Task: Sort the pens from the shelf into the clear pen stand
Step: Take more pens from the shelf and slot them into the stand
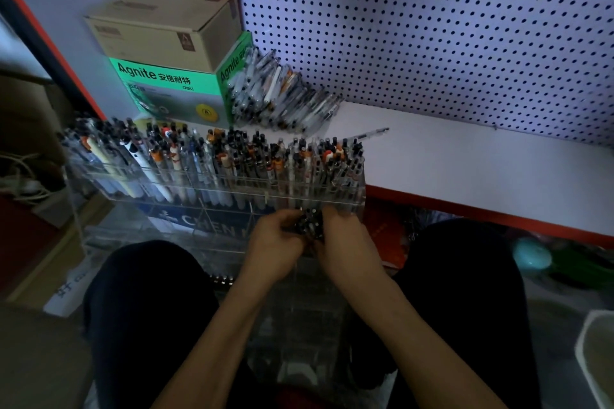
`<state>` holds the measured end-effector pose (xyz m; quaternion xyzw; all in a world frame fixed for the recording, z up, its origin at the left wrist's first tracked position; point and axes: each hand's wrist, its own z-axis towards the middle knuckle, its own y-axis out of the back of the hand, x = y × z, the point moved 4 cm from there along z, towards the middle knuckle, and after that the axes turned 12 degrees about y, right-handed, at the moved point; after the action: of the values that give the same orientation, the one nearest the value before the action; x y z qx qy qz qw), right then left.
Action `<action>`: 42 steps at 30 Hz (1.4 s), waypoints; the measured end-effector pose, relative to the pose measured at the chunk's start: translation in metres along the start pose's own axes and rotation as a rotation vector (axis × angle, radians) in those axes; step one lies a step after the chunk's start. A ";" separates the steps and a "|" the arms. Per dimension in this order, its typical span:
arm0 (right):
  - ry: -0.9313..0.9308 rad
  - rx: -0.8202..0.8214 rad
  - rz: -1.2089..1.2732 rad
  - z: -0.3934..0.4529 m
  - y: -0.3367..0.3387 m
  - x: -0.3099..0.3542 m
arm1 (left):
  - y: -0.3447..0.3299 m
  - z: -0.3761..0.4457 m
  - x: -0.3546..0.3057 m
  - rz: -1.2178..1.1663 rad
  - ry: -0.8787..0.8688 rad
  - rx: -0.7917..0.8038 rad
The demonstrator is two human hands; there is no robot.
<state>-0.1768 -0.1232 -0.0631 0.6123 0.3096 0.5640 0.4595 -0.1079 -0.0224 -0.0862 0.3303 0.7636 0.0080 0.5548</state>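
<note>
Between both hands, low centre of head view: small bundle of dark pens (307, 224), gripped from each side. Left hand (275, 244) curled round bundle's left side, right hand (345, 242) curled round its right side, fingertips meeting over the pen tops; both holding, no gap visible. Just above the grip, touching or nearly touching the knuckles: clear pen stand (232, 191), tiered, packed with upright pens across back rows, front lower compartments near the hands mostly see-through. Further up from the grip, on white shelf (465, 163): loose pile of pens (282, 96) leaning against green box (172, 90), tan carton (166, 33) stacked on top of it. Up and right of the grip: single pen (368, 133) lying flat on shelf, apart from pile. Behind everything: white pegboard (432, 26). Below the grip: forearms, dark-clothed knees either side. Lighting dim, pen count in bundle cannot tell.
</note>
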 end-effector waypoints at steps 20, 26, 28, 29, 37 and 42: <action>0.093 -0.203 0.304 -0.024 0.037 -0.005 | 0.032 -0.022 -0.020 -0.119 -0.202 -0.142; 0.118 -0.398 0.486 -0.030 0.092 -0.011 | 0.050 -0.044 -0.067 -0.173 -0.349 -0.005; 0.140 -0.431 0.523 -0.027 0.114 -0.012 | 0.054 -0.046 -0.089 -0.155 -0.397 0.039; 0.145 -0.437 0.535 -0.023 0.124 -0.014 | 0.056 -0.045 -0.102 -0.144 -0.424 0.056; 0.111 -0.441 0.546 0.043 0.168 -0.050 | 0.055 0.012 -0.195 0.114 -0.469 0.092; 0.038 -0.336 0.450 0.097 0.149 -0.081 | 0.025 0.086 -0.208 0.497 -0.291 0.144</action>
<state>-0.1172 -0.2742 0.0457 0.5701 0.0768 0.7067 0.4118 0.0123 -0.1399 0.0660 0.5432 0.5704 0.0418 0.6147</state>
